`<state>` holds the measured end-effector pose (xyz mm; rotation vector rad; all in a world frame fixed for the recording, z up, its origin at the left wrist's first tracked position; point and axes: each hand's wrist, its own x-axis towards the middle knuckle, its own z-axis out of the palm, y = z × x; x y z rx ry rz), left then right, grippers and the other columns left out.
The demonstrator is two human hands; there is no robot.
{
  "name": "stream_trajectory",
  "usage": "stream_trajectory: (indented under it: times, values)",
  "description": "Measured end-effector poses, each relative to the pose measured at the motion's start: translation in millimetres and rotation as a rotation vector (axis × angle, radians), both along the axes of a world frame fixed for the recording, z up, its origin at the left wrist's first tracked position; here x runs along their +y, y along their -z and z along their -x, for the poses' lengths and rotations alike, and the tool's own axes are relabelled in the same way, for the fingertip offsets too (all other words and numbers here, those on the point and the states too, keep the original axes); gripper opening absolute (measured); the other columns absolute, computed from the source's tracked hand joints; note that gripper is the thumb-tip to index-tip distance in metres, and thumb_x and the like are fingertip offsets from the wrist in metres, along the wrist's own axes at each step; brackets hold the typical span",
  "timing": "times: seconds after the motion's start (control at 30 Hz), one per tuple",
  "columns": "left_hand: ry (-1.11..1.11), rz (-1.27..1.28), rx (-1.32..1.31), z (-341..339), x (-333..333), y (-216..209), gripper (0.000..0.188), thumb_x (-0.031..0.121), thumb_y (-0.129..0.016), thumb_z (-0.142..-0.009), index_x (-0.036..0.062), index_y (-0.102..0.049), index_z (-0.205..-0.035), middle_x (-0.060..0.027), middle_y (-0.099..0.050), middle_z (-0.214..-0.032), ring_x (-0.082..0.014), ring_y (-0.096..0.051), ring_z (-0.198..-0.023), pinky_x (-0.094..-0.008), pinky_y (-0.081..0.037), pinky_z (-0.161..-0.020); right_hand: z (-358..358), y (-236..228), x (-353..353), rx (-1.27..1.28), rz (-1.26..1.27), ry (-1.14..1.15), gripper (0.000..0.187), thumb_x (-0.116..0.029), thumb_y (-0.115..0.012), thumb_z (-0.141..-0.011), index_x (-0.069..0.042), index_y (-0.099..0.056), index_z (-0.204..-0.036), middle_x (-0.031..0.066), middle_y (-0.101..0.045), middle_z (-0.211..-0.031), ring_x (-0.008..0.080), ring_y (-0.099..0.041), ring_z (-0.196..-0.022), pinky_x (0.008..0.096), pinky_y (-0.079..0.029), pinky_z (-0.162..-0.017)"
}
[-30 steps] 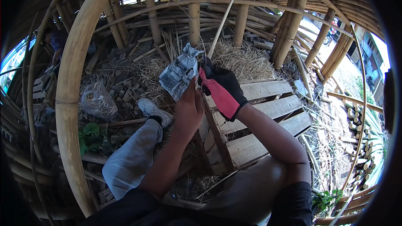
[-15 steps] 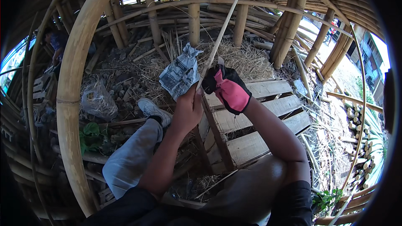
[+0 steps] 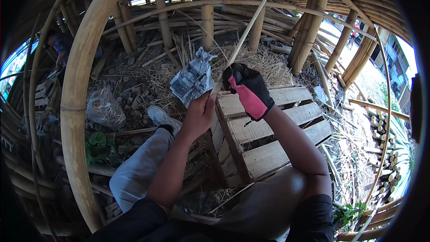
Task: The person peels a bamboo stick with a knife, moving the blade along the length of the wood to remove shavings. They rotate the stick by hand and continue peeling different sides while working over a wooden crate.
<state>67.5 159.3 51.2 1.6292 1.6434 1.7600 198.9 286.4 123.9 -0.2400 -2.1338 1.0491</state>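
A long pale bamboo strip (image 3: pixel 251 26) slants up and away from my two hands, its far tip raised towards the bamboo posts. My bare left hand (image 3: pixel 200 113) is closed on its lower end, with the thumb lying along it. Just above, my right hand (image 3: pixel 247 90), in a black and pink glove, is closed around the same strip. Whether the glove also holds a tool is hidden. Below the right hand stands a slatted wooden crate (image 3: pixel 264 153). Crumpled newspaper (image 3: pixel 193 79) lies on the straw just beyond my left hand.
A thick curved bamboo pole (image 3: pixel 74 107) rises close at my left. Bamboo posts (image 3: pixel 207 13) and stacked poles line the back. A clear plastic bag (image 3: pixel 105 109) lies on rubble at left. Cut bamboo pieces (image 3: pixel 389 161) are piled at right. Another person (image 3: pixel 60 49) is at far left.
The bamboo strip has been drawn down towards me, so its far tip now shows. My right hand has turned slightly and shifted a little along it. My left hand has barely moved.
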Motion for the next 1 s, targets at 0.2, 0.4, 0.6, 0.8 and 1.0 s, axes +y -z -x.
stream_trajectory:
  times: [0.2,0.4,0.6,0.8,1.0]
  values:
    - [-0.182,0.021,0.197,3.7,5.8,10.6,0.02,0.013,-0.049,-0.104,-0.0044,-0.058,-0.108,-0.0258,-0.055,-0.073,-0.038,-0.055,-0.061,-0.0401,-0.043,-0.06,3.6,-12.1,-24.5,0.041,-0.691,0.167,0.037,-0.028,-0.075,-0.089,-0.009,-0.066,-0.119,0.011,-0.073,-0.093,0.018,-0.072,-0.083,0.0294,-0.055,-0.073]
    - [-0.126,-0.114,0.167,-8.5,17.6,19.8,0.018,0.012,-0.048,-0.103,-0.0028,-0.059,-0.102,-0.0256,-0.056,-0.069,-0.0456,-0.054,-0.063,-0.0431,-0.042,-0.06,8.4,13.1,4.9,-0.183,-0.986,0.205,0.031,-0.03,-0.059,-0.099,-0.01,-0.065,-0.122,0.0149,-0.068,-0.089,0.0203,-0.069,-0.079,0.0307,-0.054,-0.07]
    - [0.031,0.082,0.02,-15.7,11.1,15.4,0.03,0.023,-0.042,-0.108,0.0023,-0.062,-0.097,-0.0011,-0.048,-0.067,-0.0098,-0.046,-0.057,-0.0282,-0.039,-0.059,-6.9,7.8,18.6,-0.129,-0.35,0.058,0.017,-0.02,-0.062,-0.091,-0.006,-0.068,-0.098,0.0127,-0.064,-0.073,0.0272,-0.066,-0.065,0.0362,-0.052,-0.06]
    - [0.532,0.303,-0.509,-6.4,-10.7,-2.1,0.045,0.048,-0.043,-0.106,0.0046,-0.057,-0.103,0.0069,-0.031,-0.06,-0.0034,-0.027,-0.044,-0.0242,-0.021,-0.042,-25.6,1.0,4.1,-0.006,0.478,-0.145,0.03,-0.027,-0.062,-0.1,-0.003,-0.063,-0.082,0.0014,-0.055,-0.065,0.0099,-0.054,-0.056,0.0265,-0.043,-0.052]
    - [0.813,0.373,-0.724,15.9,-16.4,14.5,0.05,0.05,-0.039,-0.107,0.0034,-0.055,-0.104,0.006,-0.034,-0.065,-0.003,-0.026,-0.046,-0.0236,-0.019,-0.042,-26.8,-3.4,-2.2,-0.003,0.649,-0.362,0.031,-0.031,-0.057,-0.104,-0.006,-0.061,-0.086,-0.0005,-0.056,-0.073,0.0076,-0.052,-0.062,0.0247,-0.041,-0.055]
